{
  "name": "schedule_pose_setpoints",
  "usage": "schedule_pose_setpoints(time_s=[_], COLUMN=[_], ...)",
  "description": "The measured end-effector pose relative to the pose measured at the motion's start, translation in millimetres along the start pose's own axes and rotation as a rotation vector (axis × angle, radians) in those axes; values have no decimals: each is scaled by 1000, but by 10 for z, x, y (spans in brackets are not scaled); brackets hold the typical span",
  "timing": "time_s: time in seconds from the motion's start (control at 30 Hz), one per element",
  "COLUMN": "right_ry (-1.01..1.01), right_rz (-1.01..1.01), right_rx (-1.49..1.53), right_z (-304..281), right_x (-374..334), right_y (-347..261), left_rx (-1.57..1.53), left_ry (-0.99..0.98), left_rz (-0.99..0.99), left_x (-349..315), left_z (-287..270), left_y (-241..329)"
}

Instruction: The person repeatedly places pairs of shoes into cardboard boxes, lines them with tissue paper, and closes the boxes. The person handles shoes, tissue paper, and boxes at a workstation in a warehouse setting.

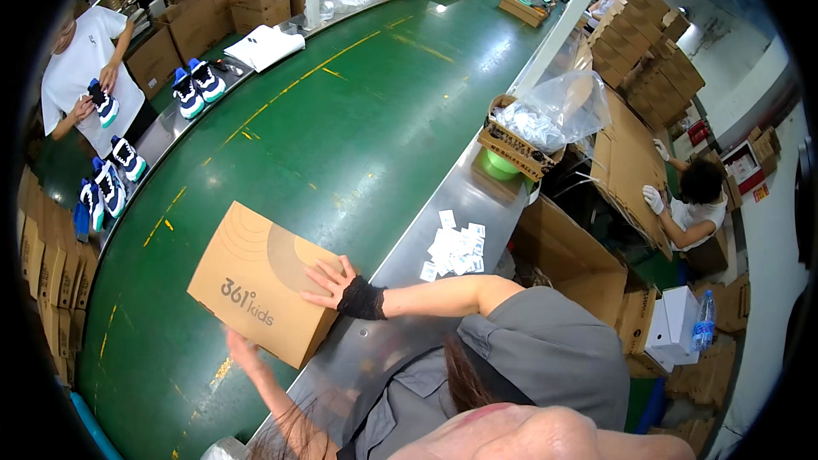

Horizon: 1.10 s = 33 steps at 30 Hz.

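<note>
A closed tan cardboard shoebox [247, 260] sits at an angle on the green conveyor belt, close to the metal edge in front of me. My right hand [331, 283], with a black band at the wrist, lies on the right part of its lid, fingers spread. At the box's near left side is my left hand [243, 351], its fingers stretched out and slightly blurred. Whether the left fingertips touch the cardboard, I cannot tell. Right of the box, a loose pile of small white packets [457, 247] rests on the metal ledge [400, 290].
An open carton of clear plastic bags [528, 132] stands over a green bowl [498, 164]. Across the belt, a person [89, 77] holds a shoe [103, 104] beside several sneakers [108, 186]. At right, another person [694, 204] in white gloves handles large cardboard [626, 162].
</note>
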State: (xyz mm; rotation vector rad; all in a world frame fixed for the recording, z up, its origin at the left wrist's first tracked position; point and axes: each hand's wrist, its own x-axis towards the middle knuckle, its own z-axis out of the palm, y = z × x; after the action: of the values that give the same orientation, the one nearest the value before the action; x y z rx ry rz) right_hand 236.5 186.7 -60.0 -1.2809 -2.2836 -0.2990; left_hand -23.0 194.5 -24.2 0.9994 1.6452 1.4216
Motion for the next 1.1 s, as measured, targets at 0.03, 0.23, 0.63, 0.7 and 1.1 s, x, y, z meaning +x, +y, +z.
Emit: schedule_pose_setpoints(time_s=[0.03, 0.23, 0.63, 0.7, 1.1], right_ry=[15, -138, 218, 234, 500], right_rz=[-17, -69, -167, -181, 386], right_rx=[-12, 138, 372, 529, -28], right_z=[-8, -180, -1516, -1493, -3203], right_x=[27, 299, 153, 4, -664], right_y=[-27, 3, -166, -51, 2797], left_rx=[135, -354, -591, -498, -46], left_ry=[-128, -284, 35, 210, 684], left_rz=[126, -492, -319, -275, -332], left_x=[-5, 70, -956, -1250, -2137], left_z=[90, -70, -1089, -1329, -1400], left_y=[-83, 170, 284, 269, -245])
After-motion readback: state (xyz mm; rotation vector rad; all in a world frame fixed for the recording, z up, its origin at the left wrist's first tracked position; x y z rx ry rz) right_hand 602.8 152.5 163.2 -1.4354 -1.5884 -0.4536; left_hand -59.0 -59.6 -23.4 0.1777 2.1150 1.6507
